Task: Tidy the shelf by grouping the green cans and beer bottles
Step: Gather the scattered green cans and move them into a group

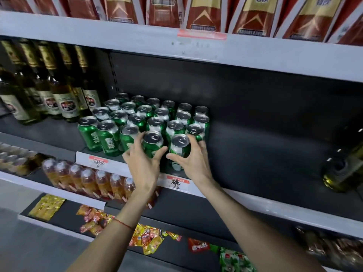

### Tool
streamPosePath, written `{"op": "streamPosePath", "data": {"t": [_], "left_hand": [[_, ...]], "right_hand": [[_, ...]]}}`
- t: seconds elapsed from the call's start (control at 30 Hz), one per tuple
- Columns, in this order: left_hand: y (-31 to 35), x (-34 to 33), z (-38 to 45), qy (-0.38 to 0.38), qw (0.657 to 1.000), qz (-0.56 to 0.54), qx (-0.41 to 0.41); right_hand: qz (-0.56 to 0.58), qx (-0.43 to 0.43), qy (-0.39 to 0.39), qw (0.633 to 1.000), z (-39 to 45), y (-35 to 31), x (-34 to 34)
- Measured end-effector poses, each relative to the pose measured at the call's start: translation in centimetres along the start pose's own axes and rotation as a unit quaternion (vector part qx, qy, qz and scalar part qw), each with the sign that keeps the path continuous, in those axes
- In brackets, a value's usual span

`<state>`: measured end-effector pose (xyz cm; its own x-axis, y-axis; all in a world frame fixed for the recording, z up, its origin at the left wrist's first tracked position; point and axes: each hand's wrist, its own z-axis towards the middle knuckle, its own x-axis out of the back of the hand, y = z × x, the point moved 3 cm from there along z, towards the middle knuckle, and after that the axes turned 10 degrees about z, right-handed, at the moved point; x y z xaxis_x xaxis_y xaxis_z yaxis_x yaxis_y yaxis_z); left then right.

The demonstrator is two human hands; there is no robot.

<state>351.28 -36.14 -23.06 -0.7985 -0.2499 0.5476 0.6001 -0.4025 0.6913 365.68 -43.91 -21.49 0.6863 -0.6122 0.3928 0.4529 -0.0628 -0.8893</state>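
Left hand and right hand, fingers wrapped round two front green aluminium cans, risk toppling crowded neighbours off the grey shelf edge.

Both arms fwd, left hand & right hand curled.

Count, middle shelf: green cans, about 24 visible, standing in rows near the shelf's front edge; rear ones partly hidden, so the count is approximate. Beer bottles at the left end: at least 6 upright, the exact number unclear. One more dark bottle at the right end. Hands: 2, left hand and right hand, each around one front can.
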Motion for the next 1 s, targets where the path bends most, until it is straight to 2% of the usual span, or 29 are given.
{"op": "streamPosePath", "data": {"t": [0.37,0.5,0.6,0.67,0.87,1.0], "left_hand": [[-0.6,-0.4,-0.5,-0.047,0.996,-0.048,0.061],[0.7,0.4,-2.7,0.016,0.995,-0.084,0.059],[3.0,0.2,-4.6,0.063,0.993,-0.098,-0.008],[5.7,-1.2,-6.1,0.037,0.99,-0.126,-0.058],[17.3,-6.8,-12.5,-0.133,0.954,-0.229,-0.139],[24.4,-9.5,-17.8,-0.202,0.929,-0.267,-0.155]], "right_hand": [[-0.039,0.009,0.0,0.999,-0.5,-0.5,-1.1],[-0.027,0.006,-0.01,1.0,-1.8,-0.3,1.7],[-0.021,-0.001,0.003,1.0,-3.4,0.3,5.6],[-0.022,-0.01,0.028,0.999,-4.5,1.3,9.2],[-0.024,-0.031,0.135,0.99,-8.7,4.5,23.0],[-0.032,-0.022,0.205,0.978,-12.1,6.8,31.4]]}}
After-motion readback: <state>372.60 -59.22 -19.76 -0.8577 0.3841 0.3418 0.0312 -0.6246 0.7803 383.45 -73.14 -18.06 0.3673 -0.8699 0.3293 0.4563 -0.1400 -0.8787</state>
